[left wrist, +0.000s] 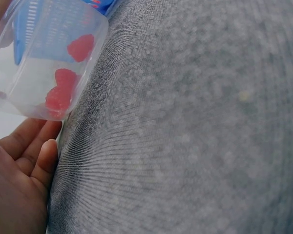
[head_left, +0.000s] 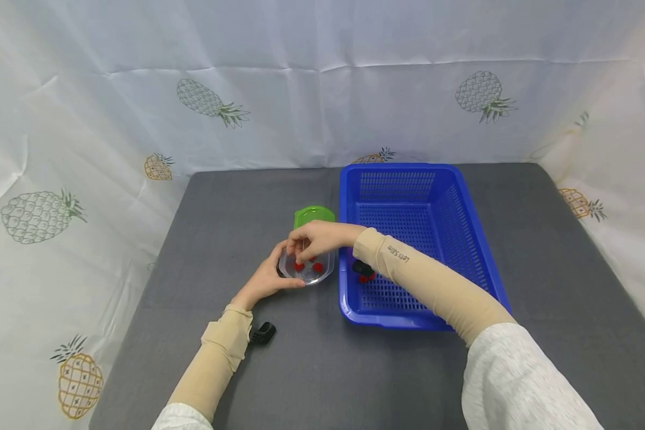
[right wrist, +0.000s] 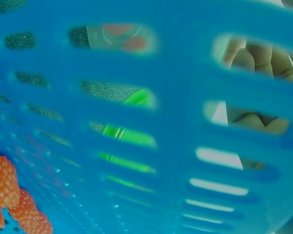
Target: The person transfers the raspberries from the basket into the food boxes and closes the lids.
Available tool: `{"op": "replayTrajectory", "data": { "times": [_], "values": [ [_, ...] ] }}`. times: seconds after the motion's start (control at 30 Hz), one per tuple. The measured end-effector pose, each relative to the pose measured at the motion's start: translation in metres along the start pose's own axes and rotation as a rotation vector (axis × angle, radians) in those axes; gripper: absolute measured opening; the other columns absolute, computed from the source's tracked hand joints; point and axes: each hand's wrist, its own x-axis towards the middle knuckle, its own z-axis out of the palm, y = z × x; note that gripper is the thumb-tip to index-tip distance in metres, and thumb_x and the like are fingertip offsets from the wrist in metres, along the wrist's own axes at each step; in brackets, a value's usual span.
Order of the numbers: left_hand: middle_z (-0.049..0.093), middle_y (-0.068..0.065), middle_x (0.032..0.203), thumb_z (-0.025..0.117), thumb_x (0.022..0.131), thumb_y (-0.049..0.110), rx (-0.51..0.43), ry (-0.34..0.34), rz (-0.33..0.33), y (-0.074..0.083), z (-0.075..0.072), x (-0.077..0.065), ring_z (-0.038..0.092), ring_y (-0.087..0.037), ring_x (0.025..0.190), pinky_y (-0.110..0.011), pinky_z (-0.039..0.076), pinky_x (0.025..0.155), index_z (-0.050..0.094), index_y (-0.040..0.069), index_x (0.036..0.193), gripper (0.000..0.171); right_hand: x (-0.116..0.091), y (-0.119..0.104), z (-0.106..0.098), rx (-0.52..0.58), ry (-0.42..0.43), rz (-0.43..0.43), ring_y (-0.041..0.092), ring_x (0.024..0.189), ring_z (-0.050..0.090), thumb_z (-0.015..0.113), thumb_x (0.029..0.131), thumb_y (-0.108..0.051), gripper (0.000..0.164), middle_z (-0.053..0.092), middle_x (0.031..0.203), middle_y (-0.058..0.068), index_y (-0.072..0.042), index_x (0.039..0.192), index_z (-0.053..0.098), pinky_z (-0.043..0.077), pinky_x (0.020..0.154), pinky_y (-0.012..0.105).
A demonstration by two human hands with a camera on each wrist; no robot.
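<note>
A clear plastic container (head_left: 326, 272) holds a few red raspberries (left wrist: 81, 48), seen through its wall in the left wrist view. My left hand (head_left: 266, 278) holds its left side, thumb along the front and fingers around the back. Over the container my right hand (head_left: 321, 236) reaches down with bent fingers, the thumb tip close above one raspberry (head_left: 299, 267). I cannot tell whether anything is between these fingertips. Behind the container lies a green lid (head_left: 314, 214), partly covered by the right hand.
A blue perforated basket (head_left: 481, 239) stands right of the container, under my right forearm. More raspberries (right wrist: 27, 212) lie in the basket near its left wall. The dark grey tabletop (head_left: 236, 209) meets a pineapple-print curtain (head_left: 301, 119) at the back.
</note>
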Motion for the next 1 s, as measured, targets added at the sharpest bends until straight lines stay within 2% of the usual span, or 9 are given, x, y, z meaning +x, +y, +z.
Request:
{"op": "replayTrajectory", "data": {
  "times": [0.17,0.37,0.53,0.6,0.77,0.87,1.0],
  "values": [
    [0.032,-0.014,0.149,0.078,0.074,0.018,-0.005,-0.002,0.000,0.001,0.001,0.000,0.034,-0.033,0.135,-0.055,0.027,0.109,0.022,0.018,0.146,0.091,-0.005,-0.002,-0.002,0.026,-0.002,-0.013,0.011,0.078,0.063,0.064,0.086,-0.014,0.028,0.064,0.094,0.005,-0.003,0.112,0.061,0.051,0.071,0.022],
    [0.033,-0.015,0.148,0.078,0.074,0.017,-0.005,-0.002,-0.001,0.000,0.001,0.001,0.034,-0.033,0.135,-0.055,0.028,0.108,0.023,0.019,0.146,0.091,-0.014,-0.004,-0.006,0.119,0.014,-0.034,0.019,0.079,0.065,0.065,0.086,-0.016,0.031,0.064,0.097,0.005,-0.003,0.114,0.061,0.054,0.076,0.037],
    [0.036,-0.010,0.147,0.082,0.070,0.027,-0.004,0.024,0.031,-0.026,0.004,0.013,0.038,-0.030,0.132,-0.055,0.029,0.107,0.025,0.028,0.144,0.093,-0.024,-0.003,-0.011,0.198,0.054,-0.066,0.015,0.074,0.064,0.067,0.085,-0.017,0.033,0.064,0.096,0.004,-0.003,0.115,0.060,0.053,0.073,0.031],
    [0.035,-0.008,0.148,0.083,0.068,0.030,-0.009,0.027,0.044,-0.038,0.005,0.017,0.039,-0.029,0.132,-0.055,0.030,0.106,0.025,0.033,0.143,0.095,-0.028,-0.003,-0.013,0.231,0.079,-0.081,0.017,0.075,0.063,0.067,0.086,-0.016,0.032,0.064,0.096,0.005,-0.004,0.114,0.060,0.053,0.074,0.033],
    [0.038,-0.010,0.147,0.082,0.070,0.020,-0.033,0.006,0.049,-0.035,0.006,0.015,0.039,-0.031,0.132,-0.056,0.028,0.107,0.022,0.034,0.145,0.097,-0.040,0.000,-0.016,0.311,0.160,-0.125,0.023,0.081,0.060,0.066,0.087,-0.016,0.027,0.064,0.093,0.005,-0.008,0.112,0.061,0.050,0.078,0.045],
    [0.045,-0.014,0.142,0.080,0.072,0.015,-0.040,-0.005,0.069,-0.024,0.005,0.011,0.041,-0.033,0.131,-0.056,0.028,0.107,0.022,0.026,0.147,0.095,-0.048,0.002,-0.018,0.363,0.219,-0.144,0.025,0.082,0.059,0.066,0.086,-0.014,0.026,0.064,0.090,0.005,-0.006,0.110,0.062,0.050,0.076,0.042],
    [0.047,-0.018,0.139,0.079,0.072,0.014,-0.041,-0.007,0.087,-0.008,0.003,0.004,0.043,-0.034,0.129,-0.055,0.029,0.107,0.024,0.018,0.147,0.093,-0.058,0.006,-0.022,0.417,0.313,-0.152,0.022,0.081,0.059,0.067,0.085,-0.014,0.025,0.064,0.088,0.003,-0.006,0.108,0.063,0.050,0.074,0.032]
  ]
}}
